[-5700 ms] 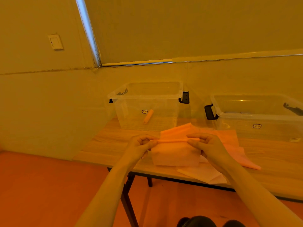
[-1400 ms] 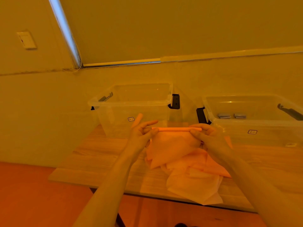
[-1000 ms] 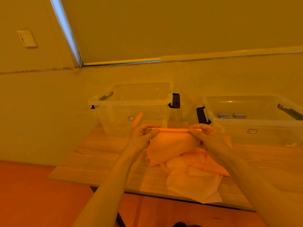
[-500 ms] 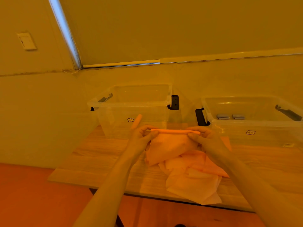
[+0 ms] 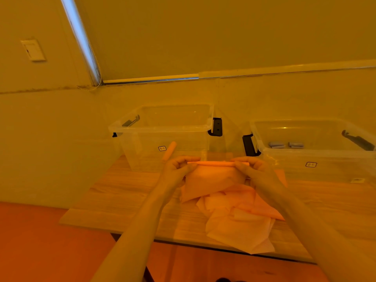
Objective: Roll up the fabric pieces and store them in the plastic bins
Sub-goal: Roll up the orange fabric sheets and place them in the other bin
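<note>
While both hands grip the ends of the rolled edge (image 5: 217, 163), the left hand (image 5: 179, 169) pinches one end between thumb and curled fingers and the right hand (image 5: 254, 169) pinches the other. The fabric piece (image 5: 211, 180) is held raised above the worktop (image 5: 122, 196), its unrolled part hanging limp below the roll. Judged from this drape, the material is thin, light and soft, with no stiffness of its own; the roll is likely to loosen if either end is released. Hold it at both ends and keep light tension along the roll.

Directly beneath, a loose pile of further pieces (image 5: 238, 216) lies on the worktop, one corner overhanging the near edge. Behind the hands stands the left bin (image 5: 142, 131), clear plastic, containing one finished orange roll (image 5: 169, 151) leaning on its front wall. The right bin (image 5: 317, 157) holds grey rolls (image 5: 285, 144).
</note>
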`<state>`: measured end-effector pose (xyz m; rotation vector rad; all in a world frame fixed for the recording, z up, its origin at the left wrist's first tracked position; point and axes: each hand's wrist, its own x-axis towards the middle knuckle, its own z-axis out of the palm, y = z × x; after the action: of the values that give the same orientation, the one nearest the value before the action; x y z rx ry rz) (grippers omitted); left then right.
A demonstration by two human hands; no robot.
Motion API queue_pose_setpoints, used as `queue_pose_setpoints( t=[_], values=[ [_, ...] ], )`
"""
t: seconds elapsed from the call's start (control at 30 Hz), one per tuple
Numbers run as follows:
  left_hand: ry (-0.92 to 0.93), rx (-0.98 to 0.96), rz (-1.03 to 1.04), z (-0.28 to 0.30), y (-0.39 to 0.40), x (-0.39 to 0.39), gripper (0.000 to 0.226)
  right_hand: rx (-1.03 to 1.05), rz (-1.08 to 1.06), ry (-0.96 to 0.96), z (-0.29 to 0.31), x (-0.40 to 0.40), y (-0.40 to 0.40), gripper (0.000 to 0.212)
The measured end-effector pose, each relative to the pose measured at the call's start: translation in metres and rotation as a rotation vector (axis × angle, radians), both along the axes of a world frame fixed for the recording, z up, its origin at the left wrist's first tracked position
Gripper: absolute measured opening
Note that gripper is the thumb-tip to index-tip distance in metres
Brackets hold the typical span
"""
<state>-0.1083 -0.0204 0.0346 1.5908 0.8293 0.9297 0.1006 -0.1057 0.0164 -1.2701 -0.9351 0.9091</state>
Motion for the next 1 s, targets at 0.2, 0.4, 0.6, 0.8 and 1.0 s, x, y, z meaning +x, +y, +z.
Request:
queue_pose_setpoints(
  t=[0.2, 0.4, 0.6, 0.8, 1.0],
  values=[
    [0.001, 0.035, 0.028, -0.007, 0.008, -0.001, 0.027, -0.008, 0.029, 0.03, -0.003, 0.0, 0.0, 0.02],
    [0.077, 0.096, 0.034, -0.012, 0.007, -0.004, 0.017, -0.001, -0.005, -0.001, -0.005, 0.0, 0.001, 0.015],
    [0.038, 0.068, 0.005, -0.016, 0.011, -0.005, 0.021, -0.003, 0.011, 0.067, -0.006, 0.0, 0.002, 0.019],
    [-0.079, 0.011, -0.027, -0.019, 0.017, -0.005, 0.019, 0.035, 0.02, 0.112, -0.002, -0.001, 0.001, 0.014],
    [-0.004, 0.163, 0.028, -0.022, 0.023, -0.005, 0.026, 0.027, 0.041, -0.015, -0.004, 0.001, 0.001, 0.013]
  ],
)
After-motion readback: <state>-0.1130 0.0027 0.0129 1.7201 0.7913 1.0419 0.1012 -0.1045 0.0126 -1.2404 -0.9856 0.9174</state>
